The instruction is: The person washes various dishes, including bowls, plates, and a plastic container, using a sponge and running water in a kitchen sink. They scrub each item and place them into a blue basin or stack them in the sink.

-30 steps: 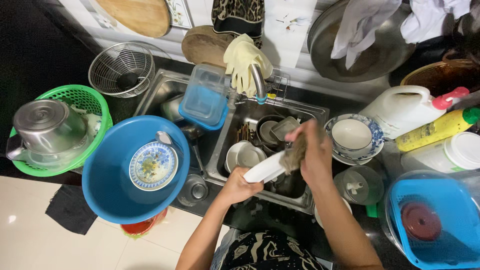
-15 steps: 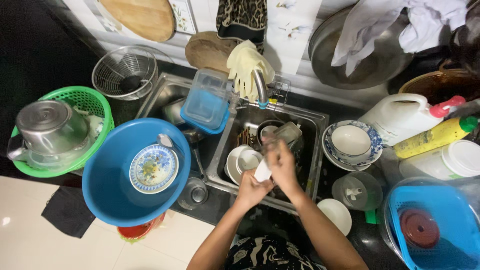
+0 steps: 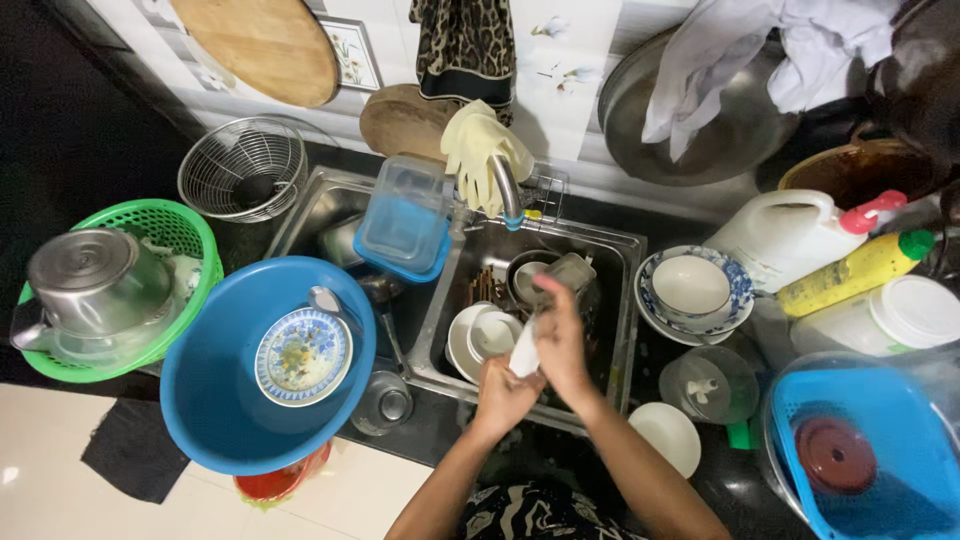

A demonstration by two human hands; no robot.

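Note:
Over the right basin of the steel sink (image 3: 628,252), my two hands meet on a small white dish (image 3: 524,356). My left hand (image 3: 503,392) grips its lower end from below. My right hand (image 3: 560,338) is wrapped over its upper side, fingers pointing away from me. Whatever is under the right palm is hidden. Just left of my hands, white bowls (image 3: 478,335) are stacked in the basin. Darker dishes and a glass (image 3: 570,272) lie behind them, below the faucet (image 3: 508,195).
A blue basin (image 3: 215,425) holding a patterned plate (image 3: 303,355) sits at the left, beside a green basket (image 3: 190,228) with a steel pot (image 3: 95,280). A blue-rimmed bowl (image 3: 690,285), a white jug (image 3: 785,235), a yellow bottle (image 3: 860,270) and a blue basket (image 3: 885,400) crowd the right counter. A white bowl (image 3: 668,435) sits near my right arm.
My right hand, raised to the right with a brownish scrub pad a second ago, has come down and left onto the white dish. Both hands now sit closer together.

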